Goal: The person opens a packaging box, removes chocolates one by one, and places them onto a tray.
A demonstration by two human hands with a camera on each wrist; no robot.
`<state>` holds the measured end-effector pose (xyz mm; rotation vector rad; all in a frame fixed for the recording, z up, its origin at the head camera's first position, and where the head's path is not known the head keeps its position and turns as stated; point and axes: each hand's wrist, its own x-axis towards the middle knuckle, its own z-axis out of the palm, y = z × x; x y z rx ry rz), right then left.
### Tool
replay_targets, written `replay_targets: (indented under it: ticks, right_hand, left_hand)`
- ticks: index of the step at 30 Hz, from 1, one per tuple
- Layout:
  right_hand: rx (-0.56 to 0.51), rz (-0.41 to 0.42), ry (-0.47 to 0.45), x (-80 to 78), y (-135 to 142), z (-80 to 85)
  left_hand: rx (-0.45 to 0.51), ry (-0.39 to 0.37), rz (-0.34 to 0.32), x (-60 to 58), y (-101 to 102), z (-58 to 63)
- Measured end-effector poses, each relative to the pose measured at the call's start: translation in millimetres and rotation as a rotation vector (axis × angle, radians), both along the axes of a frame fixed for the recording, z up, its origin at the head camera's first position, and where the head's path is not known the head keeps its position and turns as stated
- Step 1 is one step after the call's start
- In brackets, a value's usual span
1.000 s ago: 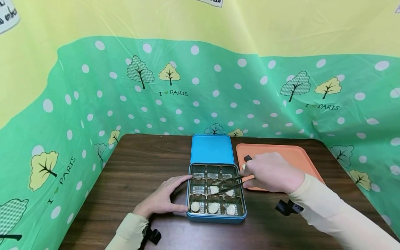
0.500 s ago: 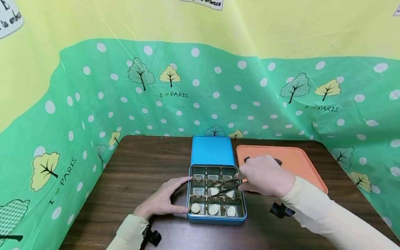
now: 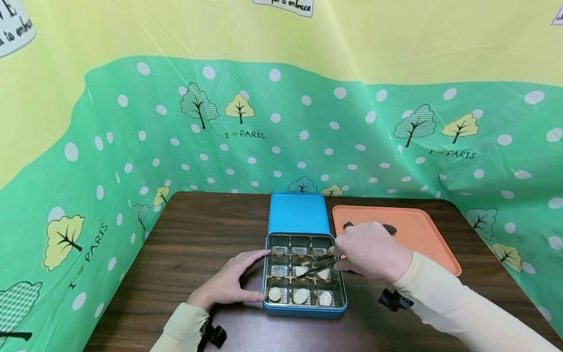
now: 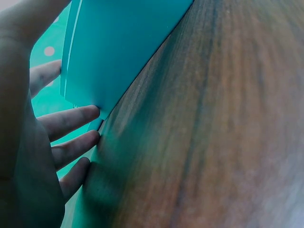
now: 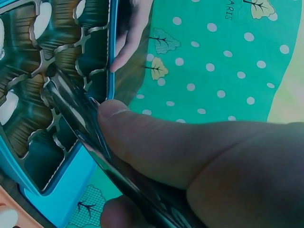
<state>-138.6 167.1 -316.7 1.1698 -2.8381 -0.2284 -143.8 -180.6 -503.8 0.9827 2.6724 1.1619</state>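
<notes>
In the head view my left hand rests at the left side of a blue tin box, thumb and fingers spread along its wall. The left wrist view shows the fairly straight fingers close against the tin. My right hand grips dark, shiny metal tongs from the right. Their two arms reach over the middle row of the divided insert. A white piece lies in the centre compartment, by the tong tips. Other white pieces sit in the front row and the right middle compartment.
The tin's blue lid lies folded open behind it. To the right is an orange tray, with a dark object partly hidden by my right hand. A white piece shows on the tray. Green printed cloth surrounds the brown table.
My right hand has shifted left and slightly lower with the tongs, uncovering more of the dark object on the tray. The left hand stays against the tin.
</notes>
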Motion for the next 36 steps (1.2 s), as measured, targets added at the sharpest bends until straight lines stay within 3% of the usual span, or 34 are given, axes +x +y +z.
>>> replay_targets:
  ticks: [9, 16, 36]
  right_hand:
    - [-0.013, 0.06, 0.068, 3.7, 1.4, -2.8]
    - [-0.037, 0.057, 0.102, 4.1, 2.2, -3.6]
    - [-0.03, 0.06, 0.103, 4.0, 7.7, 3.3]
  left_hand:
    - [-0.009, 0.002, 0.0, 1.5, -0.1, -1.8]
    - [-0.006, -0.008, 0.011, 0.6, 0.2, -1.1]
    - [0.002, -0.022, 0.007, 0.8, -0.2, 0.4]
